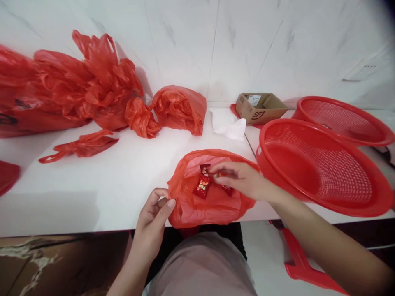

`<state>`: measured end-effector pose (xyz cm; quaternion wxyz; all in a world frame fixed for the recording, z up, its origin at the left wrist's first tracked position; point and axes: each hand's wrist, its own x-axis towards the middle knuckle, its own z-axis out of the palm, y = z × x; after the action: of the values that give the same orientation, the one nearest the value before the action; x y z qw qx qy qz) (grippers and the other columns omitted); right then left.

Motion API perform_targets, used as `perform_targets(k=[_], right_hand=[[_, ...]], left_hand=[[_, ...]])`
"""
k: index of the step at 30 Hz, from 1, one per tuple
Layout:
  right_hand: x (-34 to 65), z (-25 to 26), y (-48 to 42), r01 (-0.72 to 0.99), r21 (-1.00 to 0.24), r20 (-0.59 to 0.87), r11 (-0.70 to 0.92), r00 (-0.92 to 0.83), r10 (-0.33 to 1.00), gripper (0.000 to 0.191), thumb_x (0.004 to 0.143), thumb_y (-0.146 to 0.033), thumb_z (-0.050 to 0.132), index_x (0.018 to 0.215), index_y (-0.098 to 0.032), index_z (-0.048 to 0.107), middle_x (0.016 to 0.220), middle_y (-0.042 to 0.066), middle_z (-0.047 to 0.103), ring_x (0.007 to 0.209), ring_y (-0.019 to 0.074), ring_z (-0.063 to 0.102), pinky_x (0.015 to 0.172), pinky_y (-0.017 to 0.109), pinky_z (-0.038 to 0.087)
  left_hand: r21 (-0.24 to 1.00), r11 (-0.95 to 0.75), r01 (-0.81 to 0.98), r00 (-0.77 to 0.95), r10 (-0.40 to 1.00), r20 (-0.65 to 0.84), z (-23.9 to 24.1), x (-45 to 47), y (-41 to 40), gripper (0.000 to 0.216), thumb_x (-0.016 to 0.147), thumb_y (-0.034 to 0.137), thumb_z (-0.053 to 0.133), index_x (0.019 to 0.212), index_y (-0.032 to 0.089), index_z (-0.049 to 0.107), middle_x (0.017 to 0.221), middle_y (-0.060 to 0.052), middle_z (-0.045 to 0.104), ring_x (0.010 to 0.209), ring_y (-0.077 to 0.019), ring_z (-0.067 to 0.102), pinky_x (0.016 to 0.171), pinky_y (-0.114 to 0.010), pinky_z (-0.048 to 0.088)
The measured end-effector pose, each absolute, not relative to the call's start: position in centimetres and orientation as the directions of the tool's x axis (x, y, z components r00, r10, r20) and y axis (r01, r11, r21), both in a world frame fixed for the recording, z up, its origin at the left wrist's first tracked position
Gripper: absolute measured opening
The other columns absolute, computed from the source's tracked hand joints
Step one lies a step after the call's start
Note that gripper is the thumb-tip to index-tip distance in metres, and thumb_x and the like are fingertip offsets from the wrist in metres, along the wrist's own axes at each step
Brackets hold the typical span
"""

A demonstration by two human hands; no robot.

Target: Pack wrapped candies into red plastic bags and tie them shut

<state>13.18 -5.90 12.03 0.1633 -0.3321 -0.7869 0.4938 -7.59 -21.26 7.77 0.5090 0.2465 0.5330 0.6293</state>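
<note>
A red plastic bag (197, 216) lies spread open on the white table near its front edge. My left hand (152, 216) pinches the bag's left rim between thumb and fingers. Inside the bag are several small wrapped candies; one red candy with gold print (203, 186) and a darker red candy (205, 169) show plainly. Reaching in from the right, my right hand (236, 176) hovers over the candies, fingers and thumb slightly apart. It partly covers another red candy (227, 189). Slight blur hides the detail at its fingertips.
Two red plastic baskets (288, 164) stand at the right. Behind them is a small open cardboard box (262, 113), with white paper (233, 129) beside it. Crumpled red bags (101, 88) line the wall at the left, and a flat red bag (86, 146) lies nearer.
</note>
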Motion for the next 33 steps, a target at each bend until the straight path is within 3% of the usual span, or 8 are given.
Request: perform_targets(k=[5,10,16,20,24,27,30,33], right_hand=[[13.1,10.9,-4.9,0.601,-0.459,-0.065,0.654,-0.757,0.65,0.038,0.092,-0.03,0.051,0.129,-0.026,0.058,0.134,0.006,0.058,0.125,0.0216,0.052,0.106,0.037,0.041],[15.3,10.8,-4.5,0.747,0.222,-0.285,0.627,-0.565,0.774,0.037,0.083,-0.029,0.063,0.116,-0.015,0.066,0.109,0.016,0.069,0.107,0.0338,0.062,0.091,0.045,0.041],[15.4,9.6,-5.0,0.706,0.315,-0.393,0.635,-0.512,0.764,0.023,0.078,-0.015,0.058,0.098,-0.015,0.07,0.081,0.013,0.074,0.083,0.0293,0.068,0.083,0.043,0.036],[15.0,9.9,-4.9,0.693,0.307,-0.417,0.652,-0.518,0.747,0.018,0.077,-0.007,0.053,0.074,-0.015,0.069,0.075,0.013,0.073,0.076,0.0273,0.069,0.08,0.042,0.036],[14.6,11.2,-4.8,0.729,0.214,-0.34,0.65,-0.568,0.749,0.021,0.084,-0.013,0.051,0.073,-0.017,0.069,0.072,0.009,0.072,0.072,0.0235,0.068,0.082,0.04,0.038],[14.5,12.7,-5.2,0.786,-0.2,-0.165,0.585,-0.615,0.771,0.021,0.09,-0.024,0.05,0.084,-0.022,0.07,0.082,0.003,0.072,0.076,0.019,0.065,0.075,0.033,0.043],[14.9,14.1,-5.7,0.589,-0.68,0.002,0.436,-0.593,0.805,0.022,0.089,-0.04,0.056,0.099,-0.025,0.067,0.086,0.001,0.069,0.074,0.0156,0.062,0.065,0.027,0.047],[16.1,14.7,-5.9,0.404,-0.861,0.037,0.308,-0.555,0.831,0.029,0.084,-0.047,0.064,0.103,-0.025,0.064,0.08,0.0,0.065,0.068,0.0133,0.058,0.06,0.024,0.047]], left_hand=[[0.933,0.075,-0.353,-0.372,0.904,-0.213,7.6,-8.4,-22.2,0.023,0.082,0.037,0.07,0.087,0.021,0.054,0.061,0.004,0.054,0.055,-0.0097,0.048,0.054,-0.02,0.037],[0.942,0.094,-0.322,-0.332,0.921,-0.205,6.2,-9.5,-22.5,0.022,0.084,0.039,0.067,0.09,0.021,0.056,0.066,0.003,0.057,0.06,-0.0095,0.049,0.059,-0.02,0.04],[0.957,0.074,-0.28,-0.358,0.917,-0.175,6.2,-9.8,-22.6,0.021,0.083,0.039,0.068,0.089,0.021,0.058,0.066,0.003,0.057,0.061,-0.009,0.048,0.06,-0.019,0.04],[0.96,0.04,-0.277,-0.461,0.871,-0.169,7.0,-9.9,-22.5,0.021,0.081,0.037,0.071,0.086,0.02,0.059,0.063,0.004,0.057,0.06,-0.0088,0.048,0.061,-0.018,0.041],[0.953,0.01,-0.301,-0.493,0.855,-0.165,7.0,-10.4,-22.4,0.019,0.081,0.035,0.071,0.087,0.021,0.06,0.063,0.003,0.059,0.058,-0.0092,0.049,0.059,-0.019,0.042],[0.945,-0.021,-0.327,-0.509,0.847,-0.157,6.6,-10.9,-22.5,0.019,0.081,0.035,0.071,0.092,0.022,0.062,0.066,0.003,0.061,0.059,-0.009,0.052,0.061,-0.019,0.044],[0.944,-0.02,-0.329,-0.48,0.864,-0.149,6.3,-11.0,-22.7,0.027,0.08,0.035,0.072,0.104,0.024,0.065,0.078,0.001,0.066,0.071,-0.0108,0.06,0.073,-0.021,0.049],[0.949,0.013,-0.316,-0.438,0.885,-0.158,6.2,-11.0,-22.9,0.036,0.077,0.031,0.076,0.11,0.025,0.067,0.087,-0.001,0.069,0.081,-0.0132,0.064,0.08,-0.023,0.051]])
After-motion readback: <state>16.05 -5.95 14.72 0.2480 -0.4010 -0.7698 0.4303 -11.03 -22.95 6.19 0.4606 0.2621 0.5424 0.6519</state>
